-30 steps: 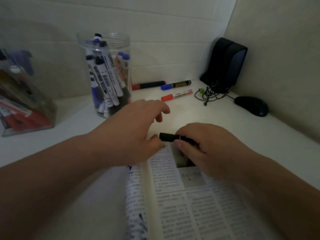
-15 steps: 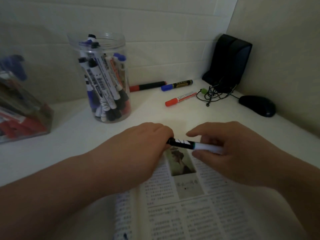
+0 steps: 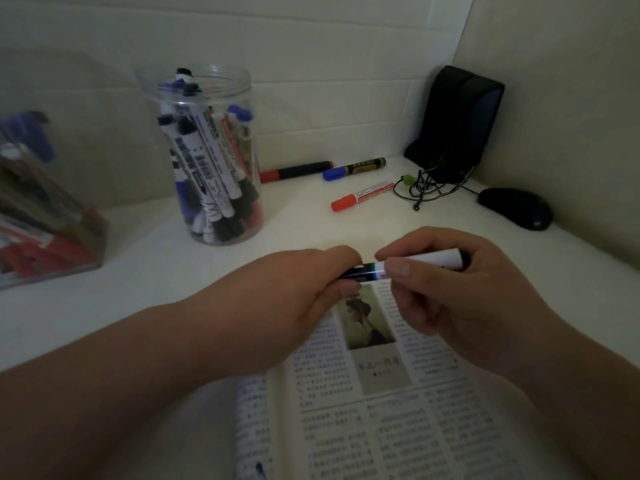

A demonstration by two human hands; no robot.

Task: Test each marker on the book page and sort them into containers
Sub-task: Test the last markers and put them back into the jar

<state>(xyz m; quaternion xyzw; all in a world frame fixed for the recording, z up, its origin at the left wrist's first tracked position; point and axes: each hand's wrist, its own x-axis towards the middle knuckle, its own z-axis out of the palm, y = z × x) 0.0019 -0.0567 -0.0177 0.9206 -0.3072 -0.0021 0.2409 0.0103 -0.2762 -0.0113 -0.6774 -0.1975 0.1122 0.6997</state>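
Note:
A white marker (image 3: 433, 258) with a black cap lies level above the top edge of the open book (image 3: 374, 403). My right hand (image 3: 460, 292) grips its white barrel between thumb and fingers. My left hand (image 3: 298, 292) curls round the black cap end (image 3: 360, 273). A round clear jar (image 3: 211, 157) holding several markers stands at the back left. A clear box (image 3: 45, 216) with red and blue markers sits at the far left. Three loose markers lie by the wall: a black and red one (image 3: 296, 171), a blue-capped one (image 3: 353, 168) and a red-capped white one (image 3: 362, 196).
A black speaker (image 3: 457, 116) stands in the back right corner with a tangle of cable (image 3: 420, 188) in front of it. A black mouse (image 3: 516, 208) lies by the right wall. The white tabletop (image 3: 145, 289) meets tiled walls behind and on the right.
My left hand came back from reaching forward and closed on the marker's cap end. My right hand slid along to the white barrel and lifted the marker slightly above the page.

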